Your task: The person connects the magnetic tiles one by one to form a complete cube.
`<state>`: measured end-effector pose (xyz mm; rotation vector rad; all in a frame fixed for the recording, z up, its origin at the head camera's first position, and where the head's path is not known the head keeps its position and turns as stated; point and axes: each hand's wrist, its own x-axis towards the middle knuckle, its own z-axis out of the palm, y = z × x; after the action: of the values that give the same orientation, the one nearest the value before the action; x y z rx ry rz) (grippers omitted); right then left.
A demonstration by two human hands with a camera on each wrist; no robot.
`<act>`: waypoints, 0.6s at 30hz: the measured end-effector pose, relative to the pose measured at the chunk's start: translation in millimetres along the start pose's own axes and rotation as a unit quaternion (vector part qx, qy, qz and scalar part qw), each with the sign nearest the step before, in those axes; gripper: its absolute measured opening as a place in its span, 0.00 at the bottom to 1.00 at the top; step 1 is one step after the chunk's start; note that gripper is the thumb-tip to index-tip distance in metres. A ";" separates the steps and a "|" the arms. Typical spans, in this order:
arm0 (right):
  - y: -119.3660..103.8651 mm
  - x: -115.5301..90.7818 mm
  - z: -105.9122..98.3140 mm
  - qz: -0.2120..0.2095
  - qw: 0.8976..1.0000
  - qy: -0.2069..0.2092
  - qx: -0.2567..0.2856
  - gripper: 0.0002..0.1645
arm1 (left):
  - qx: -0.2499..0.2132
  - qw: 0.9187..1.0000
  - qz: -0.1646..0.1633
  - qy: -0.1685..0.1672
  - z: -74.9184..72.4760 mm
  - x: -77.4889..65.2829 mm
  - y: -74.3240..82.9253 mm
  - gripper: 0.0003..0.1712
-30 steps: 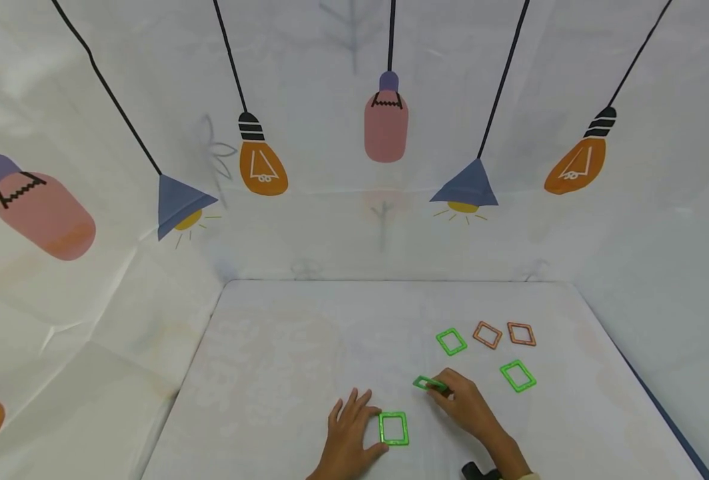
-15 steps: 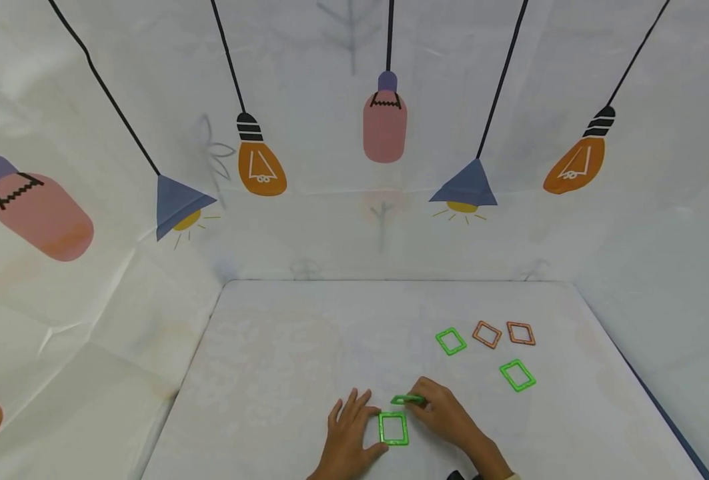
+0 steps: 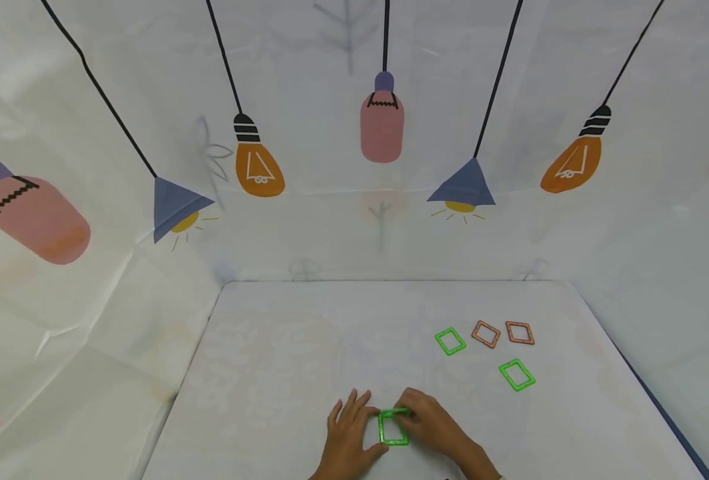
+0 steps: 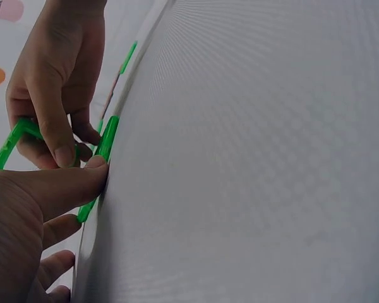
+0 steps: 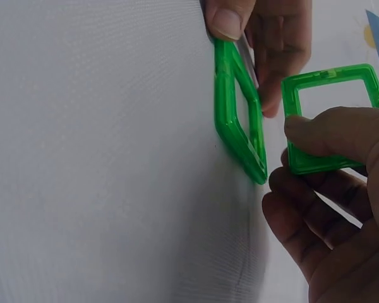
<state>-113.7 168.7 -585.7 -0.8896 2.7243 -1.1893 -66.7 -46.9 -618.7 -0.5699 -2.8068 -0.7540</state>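
In the head view, a green square magnetic tile (image 3: 396, 442) lies flat near the table's front. My left hand (image 3: 348, 437) holds it along its left side, thumb at the near corner and index finger at the far one; the other fingers are spread. My right hand (image 3: 435, 423) pinches a second green square tile (image 5: 331, 74) between thumb and fingers. This second tile stands raised at the far edge of the flat one. Whether the two touch is hard to tell. In the left wrist view, my left thumb (image 4: 91, 177) presses the flat tile's edge.
Further back on the right lie a green tile (image 3: 451, 341), two orange tiles (image 3: 486, 335) (image 3: 520, 333) and another green tile (image 3: 517, 375). A white sheet (image 3: 306, 233) printed with lamps surrounds the white table (image 3: 270, 373).
My right hand has moved left and toward me, bringing its green tile from the right over to the flat tile's far edge. My left hand and the flat tile have stayed still.
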 end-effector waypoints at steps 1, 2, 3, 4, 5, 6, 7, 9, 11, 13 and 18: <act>0.5 0.0 1.6 -0.006 1.000 0.003 -0.003 0.08 | -0.001 1.000 0.000 0.000 0.2 -0.1 -0.4 0.34; 0.8 0.3 3.0 -0.012 1.000 0.007 -0.005 0.08 | -0.003 1.000 -0.002 -0.001 0.2 -0.2 -0.7 0.34; 1.0 0.4 4.3 -0.017 1.000 0.010 -0.007 0.08 | -0.005 1.000 -0.004 -0.002 0.1 -0.5 -1.1 0.34; 1.5 0.5 5.7 -0.022 1.000 0.013 -0.009 0.08 | -0.008 1.000 -0.007 -0.005 0.2 -1.1 -1.5 0.34; 2.0 0.5 7.0 -0.026 0.999 0.015 -0.011 0.08 | -0.012 1.000 -0.011 -0.009 0.2 -1.7 -1.8 0.33; 2.2 0.4 8.0 -0.026 0.999 0.015 -0.013 0.08 | -0.016 1.000 -0.016 -0.014 0.3 -2.1 -2.1 0.33; 2.4 0.3 8.8 -0.024 1.000 0.014 -0.014 0.08 | -0.020 0.999 -0.020 -0.019 0.4 -2.4 -2.2 0.33; 2.6 0.0 9.6 -0.014 1.000 0.007 -0.014 0.08 | -0.028 0.999 -0.030 -0.031 0.7 -2.7 -2.1 0.33; 3.0 -0.4 9.7 -0.003 1.000 -0.003 -0.017 0.07 | -0.035 0.998 -0.038 -0.040 1.0 -2.9 -1.4 0.33; 3.3 -0.4 8.9 0.006 1.000 -0.009 -0.019 0.07 | -0.034 0.998 -0.040 -0.044 1.9 -2.2 -0.5 0.33; 6.4 2.7 6.8 0.010 0.999 -0.006 -0.031 0.08 | -0.024 0.999 -0.031 -0.028 2.9 1.8 0.8 0.35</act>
<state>-117.4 166.4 -594.4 -0.8722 2.7675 -1.0977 -68.2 -44.2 -620.3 -0.5236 -2.8768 -0.8331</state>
